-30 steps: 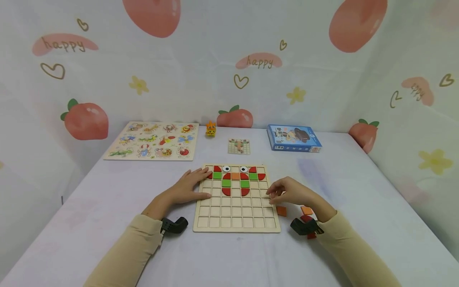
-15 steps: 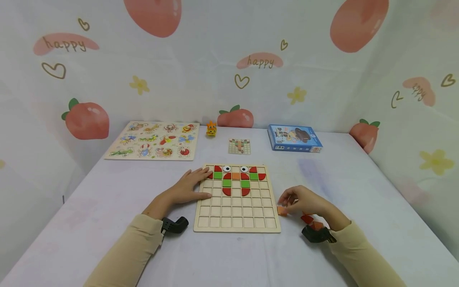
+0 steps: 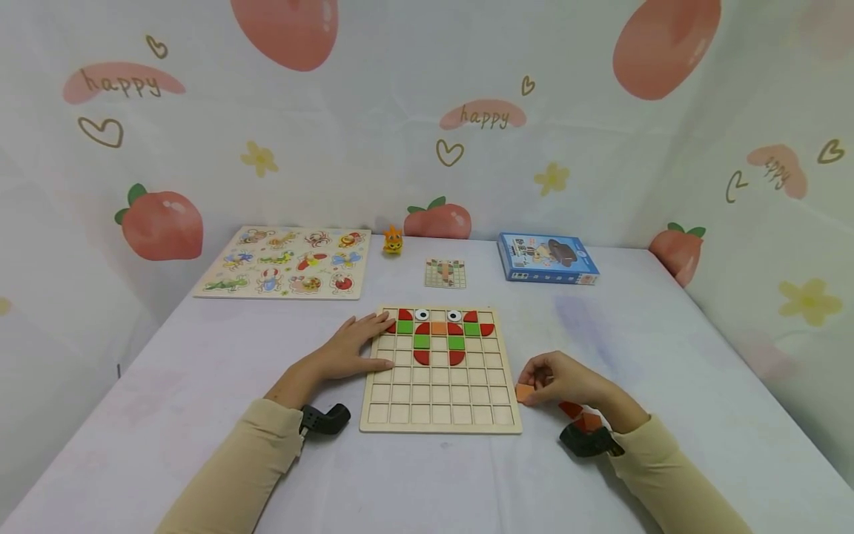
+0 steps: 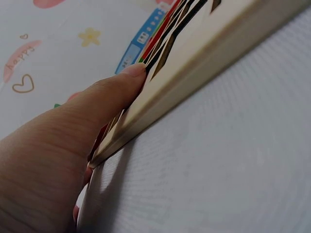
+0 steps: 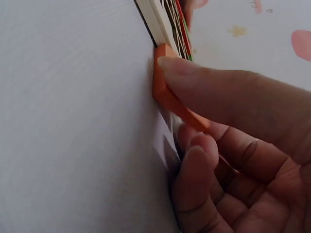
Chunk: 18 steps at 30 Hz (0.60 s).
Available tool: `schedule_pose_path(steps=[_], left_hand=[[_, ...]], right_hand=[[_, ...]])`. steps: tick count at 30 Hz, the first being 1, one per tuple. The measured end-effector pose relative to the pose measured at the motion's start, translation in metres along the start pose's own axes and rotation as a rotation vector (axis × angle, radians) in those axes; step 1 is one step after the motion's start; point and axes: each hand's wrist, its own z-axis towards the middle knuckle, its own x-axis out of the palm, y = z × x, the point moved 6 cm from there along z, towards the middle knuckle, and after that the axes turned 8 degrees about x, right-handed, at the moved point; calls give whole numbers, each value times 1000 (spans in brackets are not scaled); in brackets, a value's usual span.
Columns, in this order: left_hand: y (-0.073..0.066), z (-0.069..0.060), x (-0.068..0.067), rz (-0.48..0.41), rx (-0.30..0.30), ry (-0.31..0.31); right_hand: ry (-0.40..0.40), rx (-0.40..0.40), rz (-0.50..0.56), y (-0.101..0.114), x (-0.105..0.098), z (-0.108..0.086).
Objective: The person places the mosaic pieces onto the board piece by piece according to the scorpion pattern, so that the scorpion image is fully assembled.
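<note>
A wooden grid board (image 3: 430, 413) lies on the table with red, green and orange tiles and two eye discs in its upper rows. My left hand (image 3: 347, 347) rests on the board's left edge, fingers spread; its thumb (image 4: 114, 90) lies on the rim in the left wrist view. Beside the board's right edge my right hand (image 3: 567, 382) pinches an orange square tile (image 5: 163, 77) between thumb and fingers. That tile is low at the table, close against the board's side. Loose red and orange-red tiles (image 3: 587, 421) lie under the right wrist, partly hidden.
Behind the board lies a small pattern card (image 3: 445, 274). An insect puzzle board (image 3: 283, 263) is at the back left, with an orange-yellow toy figure (image 3: 393, 241) beside it. A blue box (image 3: 547, 257) lies at the back right.
My right hand has moved right and down from the board's right edge to the orange tile and taken hold of it. The left hand has stayed in place.
</note>
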Motion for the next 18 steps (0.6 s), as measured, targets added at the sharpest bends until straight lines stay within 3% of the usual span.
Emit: schedule_pose_path(steps=[5, 18], left_hand=[[-1, -1, -1, -4, 2, 1], [-1, 0, -1, -12, 0, -2]], right_hand=[[9, 24, 15, -2, -2, 2], [55, 40, 180, 3, -10, 16]])
